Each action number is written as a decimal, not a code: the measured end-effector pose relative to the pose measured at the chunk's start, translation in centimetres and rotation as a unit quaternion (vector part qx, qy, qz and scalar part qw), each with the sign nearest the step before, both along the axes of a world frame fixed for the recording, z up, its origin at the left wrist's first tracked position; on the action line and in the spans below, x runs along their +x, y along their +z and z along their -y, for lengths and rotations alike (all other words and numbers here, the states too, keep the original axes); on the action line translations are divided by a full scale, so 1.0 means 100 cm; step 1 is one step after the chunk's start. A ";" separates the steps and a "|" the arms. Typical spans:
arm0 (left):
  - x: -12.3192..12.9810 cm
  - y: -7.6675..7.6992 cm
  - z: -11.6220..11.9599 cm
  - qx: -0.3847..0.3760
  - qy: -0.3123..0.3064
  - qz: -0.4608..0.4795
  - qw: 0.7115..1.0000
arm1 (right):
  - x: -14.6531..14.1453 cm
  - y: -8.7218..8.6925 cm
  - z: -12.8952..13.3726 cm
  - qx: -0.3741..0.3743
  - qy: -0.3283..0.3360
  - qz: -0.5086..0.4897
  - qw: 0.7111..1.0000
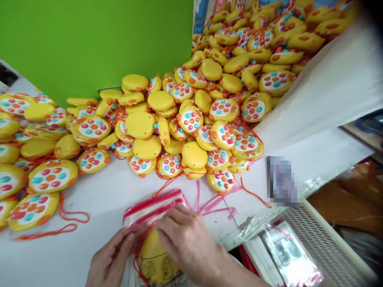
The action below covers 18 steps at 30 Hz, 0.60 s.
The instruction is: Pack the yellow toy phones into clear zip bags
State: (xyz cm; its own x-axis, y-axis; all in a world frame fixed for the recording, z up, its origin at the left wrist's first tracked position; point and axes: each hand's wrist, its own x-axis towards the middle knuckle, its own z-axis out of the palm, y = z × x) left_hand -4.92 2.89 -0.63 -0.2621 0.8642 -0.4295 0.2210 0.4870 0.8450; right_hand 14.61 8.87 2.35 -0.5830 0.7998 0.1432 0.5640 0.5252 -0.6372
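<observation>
Under both hands (155,247), bagged yellow toy (155,259), label unreadable

A white surface (98,199) carries everything here. A large heap of yellow round toys (191,119) with coloured buttons lies across its far part, rising toward the upper right corner, some face up and some face down. A second spread of the same toys (36,175) lies along the left edge, with orange cords (70,217) trailing from them onto the bare white. Near the front edge a clear plastic bag (152,211) with a red zip strip rests flat, a yellow toy (155,259) inside it. Loose pink strings (212,203) lie just beside the bag, and more clear bags (254,223) lie at the right edge.
</observation>
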 end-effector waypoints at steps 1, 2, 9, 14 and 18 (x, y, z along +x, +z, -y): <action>0.003 0.001 -0.001 0.010 0.000 0.006 1.000 | -0.008 -0.003 -0.001 0.017 0.022 0.012 1.000; 0.006 0.003 -0.002 0.018 0.002 0.010 1.000 | -0.014 -0.005 -0.003 0.028 0.036 0.022 0.999; 0.022 0.006 -0.008 0.050 0.032 0.104 0.993 | -0.018 -0.021 -0.009 -0.014 0.014 -0.003 1.000; 0.024 0.013 -0.010 0.075 0.018 0.134 0.988 | -0.029 -0.017 -0.007 0.057 0.030 -0.010 0.998; 0.026 0.023 -0.012 0.085 -0.018 0.090 0.992 | -0.038 -0.010 -0.010 0.089 0.056 0.030 0.994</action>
State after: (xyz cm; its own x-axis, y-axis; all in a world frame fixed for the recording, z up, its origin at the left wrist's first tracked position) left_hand -2.27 4.05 1.71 -0.1623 0.9352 -0.3147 0.0730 0.3294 0.9414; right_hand 10.83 9.84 1.34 -0.6785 0.6945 0.2394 0.5296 0.6883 -0.4957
